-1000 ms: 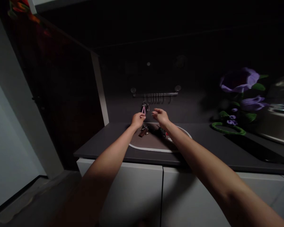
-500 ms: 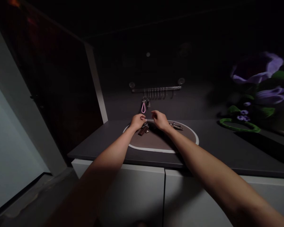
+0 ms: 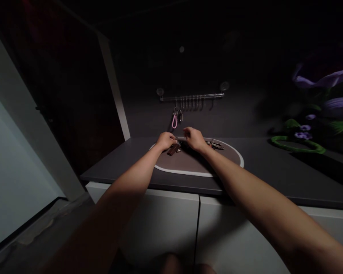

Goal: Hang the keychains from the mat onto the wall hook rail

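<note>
Over the oval mat (image 3: pixel 194 163): left hand (image 3: pixel 165 140) and right hand (image 3: pixel 194 139) at a key bunch (image 3: pixel 174 146)

White cabinet doors (image 3: pixel 160 224) fill the foreground below the dark counter (image 3: pixel 117 163), and both forearms reach across its edge. On the mat, the left hand curls its fingers down over the top of the key bunch, just above its brown fob (image 3: pixel 173 150). They seem to touch the metal there, but whether they are pinching it I cannot tell. The right hand holds nothing, its fingers loosely open and just beside the bunch.

The bunch should handle as a small, fairly heavy cluster: stiff, slippery keys likely to slide and swing about the ring. The ring or the flat fob looks the firmest place to take hold.

Farther right on the mat lies a second key set (image 3: pixel 215 145). Beyond, a metal hook rail (image 3: pixel 191 97) on the wall carries a hanging key set (image 3: pixel 177 115) with a pink loop strap (image 3: pixel 174 121). Off to the right sit a green loop (image 3: pixel 298 147) and a purple flower (image 3: pixel 324 72).
</note>
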`<action>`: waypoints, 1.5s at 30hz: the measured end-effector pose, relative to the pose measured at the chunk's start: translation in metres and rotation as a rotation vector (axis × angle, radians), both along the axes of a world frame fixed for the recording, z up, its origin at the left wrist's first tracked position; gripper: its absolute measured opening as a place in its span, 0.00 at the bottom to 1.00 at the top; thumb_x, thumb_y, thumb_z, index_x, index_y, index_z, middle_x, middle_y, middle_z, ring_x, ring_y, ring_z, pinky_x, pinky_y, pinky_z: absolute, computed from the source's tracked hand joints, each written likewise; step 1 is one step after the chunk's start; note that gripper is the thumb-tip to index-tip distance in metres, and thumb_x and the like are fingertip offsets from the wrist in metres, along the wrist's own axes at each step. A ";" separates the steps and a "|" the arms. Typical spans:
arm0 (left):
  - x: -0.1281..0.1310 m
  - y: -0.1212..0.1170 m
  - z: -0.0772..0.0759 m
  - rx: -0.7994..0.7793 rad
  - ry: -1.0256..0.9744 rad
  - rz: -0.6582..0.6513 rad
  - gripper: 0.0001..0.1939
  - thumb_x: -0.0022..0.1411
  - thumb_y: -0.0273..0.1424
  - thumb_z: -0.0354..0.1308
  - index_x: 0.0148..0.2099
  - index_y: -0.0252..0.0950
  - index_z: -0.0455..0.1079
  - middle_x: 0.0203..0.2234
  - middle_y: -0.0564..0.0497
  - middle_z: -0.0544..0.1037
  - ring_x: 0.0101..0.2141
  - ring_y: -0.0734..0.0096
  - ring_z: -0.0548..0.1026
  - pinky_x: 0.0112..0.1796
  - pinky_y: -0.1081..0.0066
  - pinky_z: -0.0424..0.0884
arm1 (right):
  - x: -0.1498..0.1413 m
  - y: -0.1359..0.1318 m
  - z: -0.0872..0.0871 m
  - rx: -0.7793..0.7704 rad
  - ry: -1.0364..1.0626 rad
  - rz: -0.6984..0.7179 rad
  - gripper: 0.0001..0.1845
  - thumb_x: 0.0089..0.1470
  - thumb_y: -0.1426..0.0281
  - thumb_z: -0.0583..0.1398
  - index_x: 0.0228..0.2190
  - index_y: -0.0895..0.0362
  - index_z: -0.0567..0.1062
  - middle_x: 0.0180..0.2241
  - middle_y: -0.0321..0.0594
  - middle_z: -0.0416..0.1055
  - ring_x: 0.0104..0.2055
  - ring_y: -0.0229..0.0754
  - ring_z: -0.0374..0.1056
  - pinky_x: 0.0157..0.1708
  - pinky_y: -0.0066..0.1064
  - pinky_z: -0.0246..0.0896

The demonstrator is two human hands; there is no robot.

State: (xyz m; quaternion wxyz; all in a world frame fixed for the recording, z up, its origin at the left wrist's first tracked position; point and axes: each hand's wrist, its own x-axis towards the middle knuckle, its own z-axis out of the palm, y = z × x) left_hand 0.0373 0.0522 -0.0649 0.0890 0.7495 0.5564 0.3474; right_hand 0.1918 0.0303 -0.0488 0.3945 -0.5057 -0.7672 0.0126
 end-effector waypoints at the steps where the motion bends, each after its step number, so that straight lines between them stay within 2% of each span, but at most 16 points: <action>1: 0.000 -0.001 0.001 0.003 0.008 0.001 0.09 0.47 0.29 0.60 0.33 0.32 0.74 0.26 0.50 0.77 0.27 0.74 0.71 0.29 0.75 0.63 | 0.000 0.000 0.000 0.004 -0.003 -0.001 0.19 0.48 0.81 0.52 0.43 0.62 0.71 0.37 0.46 0.73 0.40 0.40 0.67 0.42 0.27 0.58; 6: -0.001 -0.004 0.005 0.016 0.067 0.030 0.08 0.49 0.27 0.58 0.33 0.32 0.75 0.26 0.49 0.77 0.27 0.74 0.71 0.30 0.76 0.63 | 0.000 0.000 0.000 0.016 -0.047 -0.015 0.18 0.49 0.80 0.51 0.41 0.62 0.71 0.37 0.46 0.73 0.39 0.40 0.67 0.41 0.27 0.58; 13: -0.003 -0.006 0.007 0.096 0.187 0.046 0.09 0.53 0.25 0.54 0.35 0.34 0.75 0.31 0.47 0.77 0.33 0.70 0.72 0.36 0.74 0.64 | -0.001 0.000 0.000 0.017 -0.054 -0.021 0.17 0.49 0.79 0.51 0.41 0.63 0.72 0.39 0.47 0.72 0.41 0.40 0.67 0.42 0.27 0.57; 17: -0.005 -0.006 0.008 0.152 0.186 0.075 0.10 0.54 0.25 0.53 0.37 0.33 0.74 0.35 0.45 0.77 0.37 0.66 0.72 0.38 0.73 0.63 | -0.001 -0.002 0.001 0.013 -0.061 -0.011 0.18 0.48 0.81 0.51 0.41 0.64 0.71 0.37 0.47 0.73 0.39 0.40 0.67 0.41 0.27 0.57; 22: -0.008 -0.005 0.009 0.237 0.182 0.107 0.12 0.55 0.23 0.50 0.37 0.35 0.74 0.34 0.45 0.76 0.37 0.67 0.71 0.37 0.73 0.62 | -0.001 -0.004 0.003 0.020 -0.051 0.002 0.16 0.48 0.80 0.52 0.39 0.62 0.73 0.36 0.46 0.73 0.38 0.40 0.67 0.41 0.27 0.58; 32: -0.008 -0.012 0.020 0.409 0.086 0.130 0.15 0.58 0.23 0.44 0.39 0.35 0.72 0.34 0.46 0.72 0.37 0.68 0.68 0.38 0.73 0.61 | -0.001 -0.005 0.003 -0.006 -0.006 0.027 0.18 0.48 0.80 0.52 0.41 0.62 0.72 0.40 0.47 0.72 0.42 0.41 0.68 0.44 0.29 0.59; 36: -0.008 -0.017 0.024 0.459 0.054 0.139 0.16 0.58 0.21 0.43 0.40 0.36 0.70 0.34 0.47 0.71 0.37 0.70 0.68 0.39 0.74 0.61 | -0.003 -0.007 0.004 0.022 0.000 0.052 0.18 0.47 0.81 0.52 0.40 0.60 0.72 0.40 0.45 0.72 0.43 0.40 0.67 0.45 0.29 0.59; 42: -0.005 -0.023 0.028 0.504 -0.068 0.088 0.15 0.59 0.21 0.42 0.41 0.35 0.68 0.35 0.48 0.70 0.33 0.74 0.68 0.35 0.77 0.62 | -0.006 -0.012 0.007 0.094 0.033 0.112 0.16 0.49 0.75 0.53 0.41 0.59 0.72 0.41 0.44 0.71 0.44 0.41 0.66 0.47 0.31 0.57; 45: -0.003 -0.024 0.030 0.544 -0.125 0.067 0.15 0.60 0.22 0.41 0.40 0.33 0.69 0.33 0.47 0.70 0.30 0.76 0.68 0.33 0.77 0.63 | -0.008 -0.014 0.007 0.129 0.072 0.164 0.15 0.50 0.73 0.54 0.40 0.58 0.72 0.40 0.42 0.71 0.42 0.39 0.66 0.45 0.31 0.58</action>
